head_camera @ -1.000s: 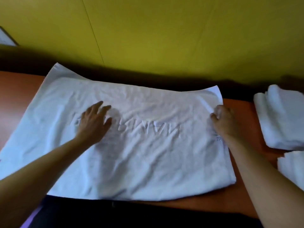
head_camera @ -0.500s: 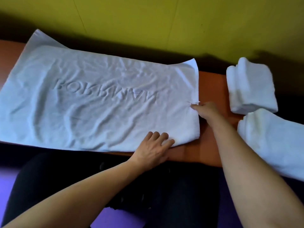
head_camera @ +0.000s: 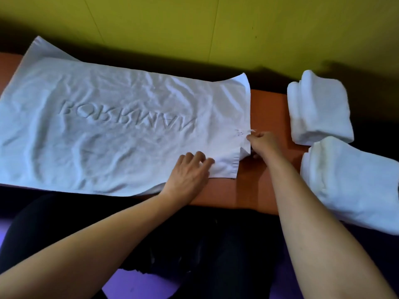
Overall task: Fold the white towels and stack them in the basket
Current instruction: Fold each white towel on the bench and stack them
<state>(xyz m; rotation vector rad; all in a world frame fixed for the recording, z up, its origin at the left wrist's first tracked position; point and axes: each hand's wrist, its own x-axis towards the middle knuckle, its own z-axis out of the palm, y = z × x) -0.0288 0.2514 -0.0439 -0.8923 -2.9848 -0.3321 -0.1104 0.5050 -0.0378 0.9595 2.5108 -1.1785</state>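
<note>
Fingers (head_camera: 248, 138) pinching one spread towel (head_camera: 108, 126), two folded towels (head_camera: 319, 108)

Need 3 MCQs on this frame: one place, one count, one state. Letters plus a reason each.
1. Where do the folded towels lie relative to the spread towel?
A. to its right
B. on top of it
C. to its left

2. How many folded towels are on the table?
A. one
B. two
C. four

3. What is the right hand doing?
A. resting flat on the table
B. holding a folded towel
C. pinching the spread towel's right edge

Key: 1 A, both folded towels, far and near, sit right of it; 2 B, only those two show; 3 C, its fingers grip the edge while the left hand lies on the near right corner.
</note>
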